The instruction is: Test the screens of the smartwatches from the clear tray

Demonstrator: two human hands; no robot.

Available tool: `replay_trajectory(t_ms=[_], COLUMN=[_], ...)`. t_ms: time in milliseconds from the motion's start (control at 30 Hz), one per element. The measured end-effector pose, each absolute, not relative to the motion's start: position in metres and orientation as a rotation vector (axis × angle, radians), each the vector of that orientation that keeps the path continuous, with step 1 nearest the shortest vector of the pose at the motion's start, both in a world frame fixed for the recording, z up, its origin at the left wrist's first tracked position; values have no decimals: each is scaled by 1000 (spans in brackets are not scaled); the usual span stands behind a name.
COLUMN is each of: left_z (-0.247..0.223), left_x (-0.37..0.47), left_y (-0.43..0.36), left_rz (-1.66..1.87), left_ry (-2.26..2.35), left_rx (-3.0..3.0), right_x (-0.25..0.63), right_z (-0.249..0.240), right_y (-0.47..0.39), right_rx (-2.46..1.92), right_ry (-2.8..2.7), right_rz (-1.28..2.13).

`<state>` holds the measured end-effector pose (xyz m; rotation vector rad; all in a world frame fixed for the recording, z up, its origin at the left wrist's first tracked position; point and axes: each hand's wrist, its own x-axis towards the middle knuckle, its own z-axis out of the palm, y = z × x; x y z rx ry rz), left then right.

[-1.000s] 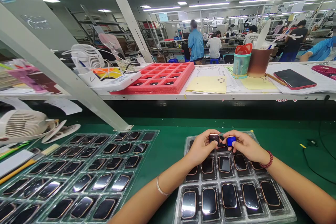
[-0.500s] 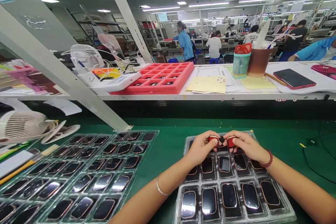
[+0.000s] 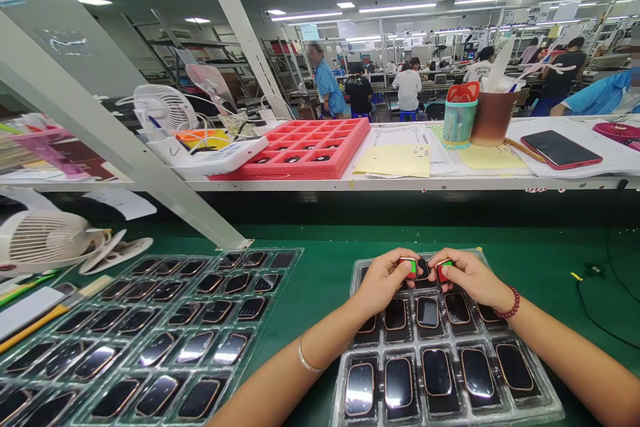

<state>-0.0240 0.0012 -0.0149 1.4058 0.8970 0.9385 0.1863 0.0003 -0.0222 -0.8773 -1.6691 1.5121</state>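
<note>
My left hand (image 3: 387, 278) pinches a smartwatch (image 3: 413, 268) whose lit screen shows red and green. A second smartwatch (image 3: 443, 271), lit in the same colours, is gripped by my right hand (image 3: 466, 276), with the thumb over part of its screen. Both are held slightly apart above the far row of a clear plastic tray (image 3: 550, 407). Dark-screened smartwatches (image 3: 436, 372) with gold-coloured rims lie in that tray's pockets. Between my hands another dark watch (image 3: 423, 269) shows in the far row; my hands hide part of that row.
More trays of dark watches (image 3: 156, 349) cover the left of the green table (image 3: 310, 320). A white post (image 3: 190, 207) slants down to the table. The shelf ahead bears a red foam tray (image 3: 345, 153), cups (image 3: 493, 121) and a phone (image 3: 561, 149). A cable (image 3: 595, 320) lies at right.
Both watch screens have gone from all red to red with green. The right-hand watch has tilted slightly. In the background, a person in blue has moved left.
</note>
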Motion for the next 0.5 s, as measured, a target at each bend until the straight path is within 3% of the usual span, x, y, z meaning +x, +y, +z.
replay_trajectory(t_ms=[500], left_z=[-22], left_x=[-23], left_y=[1], left_rz=[947], left_ry=[859], left_rx=[1423], right_x=[187], right_z=[-25], right_y=[2], right_rx=[-884], right_ry=[-1709], right_rz=[1466])
